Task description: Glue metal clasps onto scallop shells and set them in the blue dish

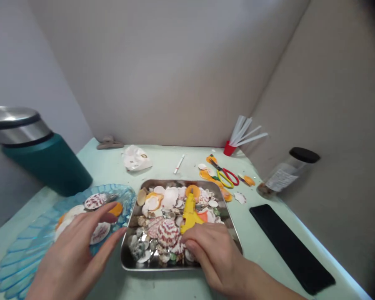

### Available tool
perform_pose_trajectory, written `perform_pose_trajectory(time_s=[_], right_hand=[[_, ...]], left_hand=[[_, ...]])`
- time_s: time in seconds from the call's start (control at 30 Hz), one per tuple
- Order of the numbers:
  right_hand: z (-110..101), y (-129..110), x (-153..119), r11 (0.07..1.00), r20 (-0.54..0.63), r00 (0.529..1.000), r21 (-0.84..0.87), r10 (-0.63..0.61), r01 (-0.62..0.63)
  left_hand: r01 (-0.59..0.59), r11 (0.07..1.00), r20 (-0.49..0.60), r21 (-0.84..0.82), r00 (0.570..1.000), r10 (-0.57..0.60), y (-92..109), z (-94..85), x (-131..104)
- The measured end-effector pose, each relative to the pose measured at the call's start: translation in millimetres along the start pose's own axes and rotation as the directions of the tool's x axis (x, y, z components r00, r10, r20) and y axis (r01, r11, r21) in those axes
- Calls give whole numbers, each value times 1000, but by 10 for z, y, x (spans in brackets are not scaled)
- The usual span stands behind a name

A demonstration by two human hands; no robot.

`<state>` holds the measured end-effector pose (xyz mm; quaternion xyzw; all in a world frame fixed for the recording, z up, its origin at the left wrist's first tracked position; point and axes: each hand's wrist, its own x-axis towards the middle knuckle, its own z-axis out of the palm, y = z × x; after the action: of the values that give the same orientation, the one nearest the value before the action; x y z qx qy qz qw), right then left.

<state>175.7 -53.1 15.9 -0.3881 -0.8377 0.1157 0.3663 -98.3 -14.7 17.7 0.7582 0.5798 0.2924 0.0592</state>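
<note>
My right hand [211, 250] is closed round the handle of a yellow glue gun [190, 210], whose nozzle points away from me over a metal tray [128, 266]. Seashells of many kinds fill that tray, among them a large red-and-white striped scallop shell [168, 232]. On the left, my left hand [84, 241] is open, thumb and fingers apart, above the near side of a blue scalloped glass dish [21, 246]. Nothing shows between its fingers. In the dish lie several shells, including a striped scallop shell [95, 201] and an orange one [116, 209].
A teal bottle [56, 162] stands behind the dish. Scissors [226, 177] lie among loose shells beyond the tray. At the right are a black flat object [290, 248] and a clear jar [279, 177]. A red cup [229, 148] holds white sticks; a white marker [179, 164] lies behind the tray.
</note>
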Motion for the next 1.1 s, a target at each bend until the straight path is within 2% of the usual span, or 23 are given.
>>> perform_pose_trajectory(time_s=[0.1,0.2,0.33,0.4,0.53,0.73,0.83,0.93,1.1], right_hand=[[-13,53,-7,998,4,1000,-65,24,-23],[-51,122,3,983,84,988,-141,130,-118],[-97,207,26,942,80,958,-218,277,-254],[-101,239,31,937,50,960,-240,275,-255],[-83,285,18,933,29,966,-268,256,-239],[-66,302,-16,936,14,968,-259,251,-239],[-61,298,-16,939,13,970,-255,243,-231],[-49,303,-14,941,3,971,-250,238,-230],[-49,301,-22,946,1,973,-234,229,-223]], left_hand=[[-131,991,114,-15,985,132,110,108,45],[-237,971,215,-21,948,236,246,167,149],[-251,959,295,131,933,204,403,235,369],[-267,941,341,209,922,186,458,276,484],[-369,874,365,316,898,247,511,371,670],[-472,835,425,281,842,332,509,495,861],[-474,850,435,231,831,345,483,540,935],[-431,889,422,154,842,335,438,548,974],[-262,964,347,-44,901,261,371,449,927]])
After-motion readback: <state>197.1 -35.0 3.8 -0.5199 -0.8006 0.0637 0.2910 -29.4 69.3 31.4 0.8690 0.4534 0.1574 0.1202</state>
